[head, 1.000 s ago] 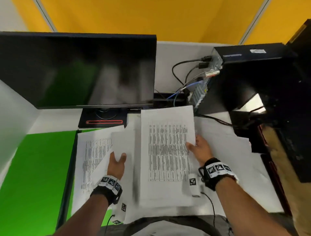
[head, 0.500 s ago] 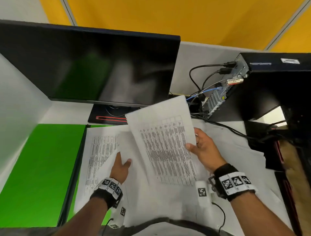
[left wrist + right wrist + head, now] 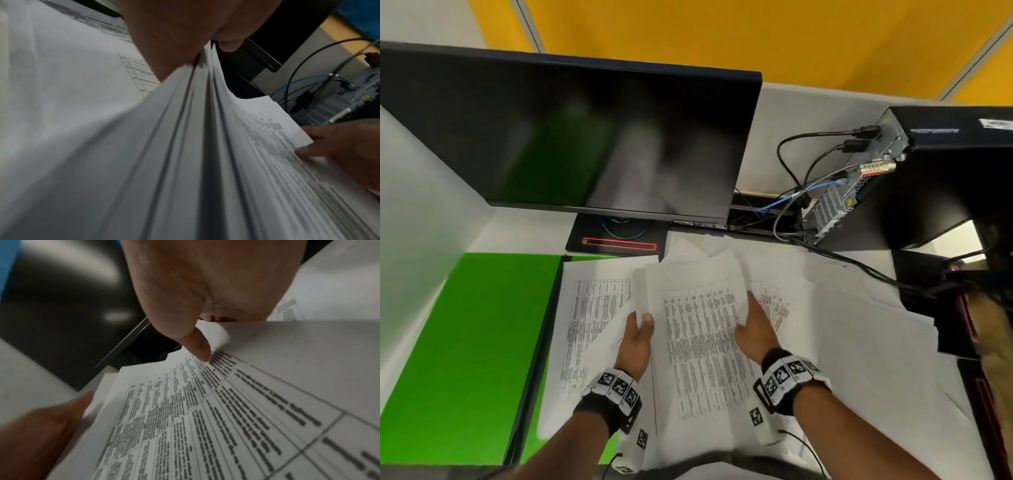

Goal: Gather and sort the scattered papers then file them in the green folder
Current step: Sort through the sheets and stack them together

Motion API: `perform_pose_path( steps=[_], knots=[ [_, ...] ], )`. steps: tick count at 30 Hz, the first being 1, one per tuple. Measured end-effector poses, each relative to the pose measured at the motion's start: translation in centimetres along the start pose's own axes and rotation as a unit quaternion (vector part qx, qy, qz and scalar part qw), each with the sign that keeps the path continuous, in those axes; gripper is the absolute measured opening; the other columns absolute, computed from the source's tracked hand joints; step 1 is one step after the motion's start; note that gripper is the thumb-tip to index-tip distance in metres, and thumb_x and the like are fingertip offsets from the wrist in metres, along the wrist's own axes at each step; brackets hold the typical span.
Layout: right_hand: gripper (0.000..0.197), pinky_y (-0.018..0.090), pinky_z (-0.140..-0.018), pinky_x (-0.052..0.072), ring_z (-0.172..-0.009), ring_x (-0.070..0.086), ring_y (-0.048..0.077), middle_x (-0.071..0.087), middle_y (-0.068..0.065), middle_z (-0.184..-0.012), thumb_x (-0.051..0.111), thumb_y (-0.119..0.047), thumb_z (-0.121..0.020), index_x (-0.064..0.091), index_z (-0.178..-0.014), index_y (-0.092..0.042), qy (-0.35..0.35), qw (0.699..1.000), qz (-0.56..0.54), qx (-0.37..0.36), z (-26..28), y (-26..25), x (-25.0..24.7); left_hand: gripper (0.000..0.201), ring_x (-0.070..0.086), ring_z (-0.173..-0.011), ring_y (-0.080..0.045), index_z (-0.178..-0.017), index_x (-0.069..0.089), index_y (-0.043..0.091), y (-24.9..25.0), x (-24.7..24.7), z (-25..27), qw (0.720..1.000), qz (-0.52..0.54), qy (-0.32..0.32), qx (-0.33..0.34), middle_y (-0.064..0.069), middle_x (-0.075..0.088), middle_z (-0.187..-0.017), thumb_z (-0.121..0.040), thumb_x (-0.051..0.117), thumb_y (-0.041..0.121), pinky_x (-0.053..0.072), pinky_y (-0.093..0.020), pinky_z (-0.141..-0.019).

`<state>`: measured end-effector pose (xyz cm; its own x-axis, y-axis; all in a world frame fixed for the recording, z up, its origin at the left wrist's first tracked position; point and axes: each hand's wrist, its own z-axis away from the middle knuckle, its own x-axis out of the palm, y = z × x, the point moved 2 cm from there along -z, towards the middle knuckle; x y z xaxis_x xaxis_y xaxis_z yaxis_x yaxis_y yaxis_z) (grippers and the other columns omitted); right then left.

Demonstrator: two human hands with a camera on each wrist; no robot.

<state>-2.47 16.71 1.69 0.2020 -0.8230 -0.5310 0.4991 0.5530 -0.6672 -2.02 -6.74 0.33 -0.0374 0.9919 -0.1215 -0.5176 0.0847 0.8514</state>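
A stack of printed papers (image 3: 702, 342) is lifted slightly above the desk between my two hands. My left hand (image 3: 642, 320) pinches its left edge, thumb on top; in the left wrist view the stack's edges (image 3: 185, 146) fan out below the left hand (image 3: 205, 47). My right hand (image 3: 748, 322) grips the right edge, with the thumb (image 3: 200, 347) pressed on the top printed sheet (image 3: 205, 418). The green folder (image 3: 472, 342) lies open flat at the left. One printed sheet (image 3: 592, 308) lies partly on it, and more sheets (image 3: 866, 342) lie to the right.
A dark monitor (image 3: 571, 137) on its stand (image 3: 616, 240) rises just behind the papers. A black computer tower (image 3: 935, 178) with cables (image 3: 808, 178) stands at the back right. A grey partition (image 3: 410, 222) closes off the left side.
My right hand has brought the tilted printed sheet down and to the left onto the papers in my left hand. Both hands now hold one stack.
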Motion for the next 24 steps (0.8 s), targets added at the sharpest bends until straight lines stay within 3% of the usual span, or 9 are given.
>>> perform_pose_path(
  steps=[3, 5, 9, 10, 12, 14, 18, 21, 24],
  knots=[
    [0.084, 0.036, -0.116, 0.025, -0.140, 0.025, 0.031, 0.023, 0.011, -0.151, 0.054, -0.005, -0.089, 0.003, -0.155, -0.015, -0.024, 0.995, 0.094, 0.028, -0.3, -0.2, 0.8, 0.041, 0.057, -0.113, -0.024, -0.121, 0.047, 0.026, 1.0, -0.5, -1.5, 1.000, 0.025, -0.004, -0.004, 0.003, 0.061, -0.116, -0.089, 0.058, 0.048, 0.043, -0.046, -0.098],
    [0.076, 0.039, -0.115, 0.030, -0.136, 0.031, 0.033, 0.028, 0.014, -0.144, 0.055, -0.011, -0.088, 0.015, -0.152, -0.011, -0.034, 0.990, 0.127, 0.045, -0.9, -0.4, 0.1, 0.058, 0.058, -0.110, -0.022, -0.125, 0.044, 0.026, 2.0, -0.6, -3.0, 0.999, 0.045, -0.007, -0.004, 0.003, 0.060, -0.116, -0.078, 0.067, 0.049, 0.044, -0.048, -0.100],
    [0.051, 0.037, -0.100, 0.047, -0.114, 0.054, 0.028, 0.048, 0.015, -0.130, 0.055, -0.024, -0.089, 0.042, -0.134, -0.004, -0.089, 0.980, 0.164, 0.075, -2.4, -1.3, -2.0, 0.069, 0.052, -0.096, -0.001, -0.143, 0.022, 0.034, 4.5, 0.0, -5.1, 0.997, 0.060, -0.023, 0.044, 0.015, 0.047, -0.114, -0.091, 0.061, 0.015, 0.047, -0.024, -0.082],
    [0.055, 0.036, -0.099, 0.048, -0.114, 0.055, 0.029, 0.049, 0.017, -0.133, 0.055, -0.026, -0.089, 0.040, -0.136, -0.001, -0.098, 0.977, 0.178, 0.072, -2.7, -1.4, -2.1, 0.067, 0.052, -0.096, -0.002, -0.142, 0.023, 0.034, 4.7, 0.2, -5.6, 0.997, 0.043, -0.027, 0.056, 0.012, 0.047, -0.116, -0.091, 0.061, 0.013, 0.047, -0.019, -0.077],
    [0.073, 0.032, -0.107, 0.041, -0.131, 0.044, 0.032, 0.031, 0.020, -0.149, 0.052, -0.028, -0.093, 0.017, -0.149, 0.004, -0.119, 0.964, 0.230, 0.061, -2.7, -1.8, -1.9, 0.056, 0.055, -0.096, -0.005, -0.136, 0.031, 0.030, 4.7, 0.5, -6.2, 0.997, 0.007, -0.027, 0.077, 0.002, 0.049, -0.119, -0.091, 0.061, 0.014, 0.050, -0.014, -0.069],
    [0.074, 0.033, -0.109, 0.036, -0.137, 0.037, 0.033, 0.018, 0.019, -0.156, 0.047, -0.029, -0.096, 0.008, -0.151, 0.003, -0.142, 0.949, 0.278, 0.046, -2.4, -2.3, -1.3, 0.047, 0.058, -0.092, -0.006, -0.129, 0.036, 0.028, 4.4, 0.8, -6.3, 0.997, -0.002, -0.018, 0.071, 0.002, 0.055, -0.112, -0.091, 0.061, 0.016, 0.053, -0.019, -0.070],
    [0.051, 0.042, -0.101, 0.045, -0.122, 0.050, 0.033, 0.040, 0.015, -0.139, 0.045, -0.033, -0.097, 0.036, -0.138, -0.004, -0.102, 0.952, 0.288, 0.035, -3.6, -3.4, -2.2, 0.045, 0.061, -0.093, -0.010, -0.126, 0.037, 0.027, 3.8, 0.5, -6.7, 0.997, 0.009, -0.004, 0.074, 0.000, 0.057, -0.111, -0.091, 0.062, 0.016, 0.054, -0.019, -0.069],
    [0.064, 0.046, -0.100, 0.046, -0.120, 0.052, 0.037, 0.033, 0.016, -0.145, 0.047, -0.035, -0.097, 0.016, -0.150, -0.017, -0.053, 0.967, 0.248, -0.003, -6.1, -5.0, -3.0, 0.050, 0.062, -0.100, -0.014, -0.132, 0.033, 0.030, 4.2, 0.6, -7.3, 0.996, -0.008, -0.006, 0.093, 0.003, 0.056, -0.116, -0.091, 0.060, 0.019, 0.054, -0.025, -0.079],
    [0.067, 0.046, -0.098, 0.046, -0.118, 0.054, 0.038, 0.020, 0.014, -0.152, 0.043, -0.041, -0.098, 0.004, -0.153, -0.034, -0.064, 0.951, 0.302, -0.036, -8.0, -6.3, -2.7, 0.037, 0.061, -0.097, -0.015, -0.126, 0.042, 0.024, 5.0, 1.4, -7.2, 0.990, -0.080, -0.007, 0.118, 0.005, 0.060, -0.108, -0.093, 0.058, 0.028, 0.047, -0.017, -0.074]
  ],
)
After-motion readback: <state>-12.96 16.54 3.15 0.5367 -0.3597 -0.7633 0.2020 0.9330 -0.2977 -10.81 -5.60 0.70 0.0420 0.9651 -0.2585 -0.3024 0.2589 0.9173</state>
